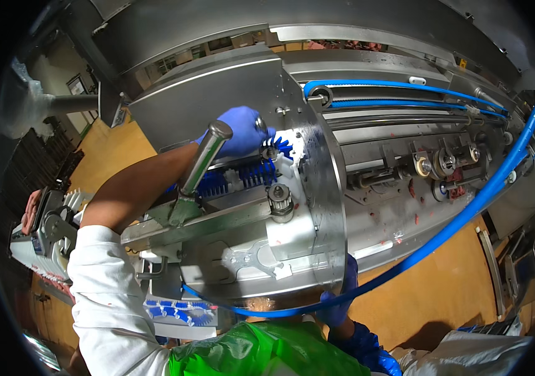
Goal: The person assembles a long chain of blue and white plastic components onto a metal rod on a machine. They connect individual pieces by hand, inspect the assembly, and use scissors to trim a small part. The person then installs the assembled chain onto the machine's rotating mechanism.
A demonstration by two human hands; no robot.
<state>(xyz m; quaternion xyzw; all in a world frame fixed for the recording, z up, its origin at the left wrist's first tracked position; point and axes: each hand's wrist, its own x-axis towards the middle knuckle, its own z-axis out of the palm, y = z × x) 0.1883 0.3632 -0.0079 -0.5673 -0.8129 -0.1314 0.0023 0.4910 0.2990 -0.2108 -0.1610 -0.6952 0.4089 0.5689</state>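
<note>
My left hand, in a blue-purple glove, reaches over the metal machine. Its fingers are curled round a small shiny metal part that they mostly hide, beside blue toothed wheels. Below that hand stands a steel lever with a round-ended handle; a toothed metal pulley sits on a white block. My right hand, also gloved, is at the lower edge of the upright steel panel, thumb and fingers closed about its rim. A blue hose crosses in front of it and hides part of the fingers.
Right of the panel runs a steel bed with blue belts, rollers and reddish scraps. A broad steel cover rises behind my left hand. A white slatted conveyor stands at the left, and the floor is yellow-brown.
</note>
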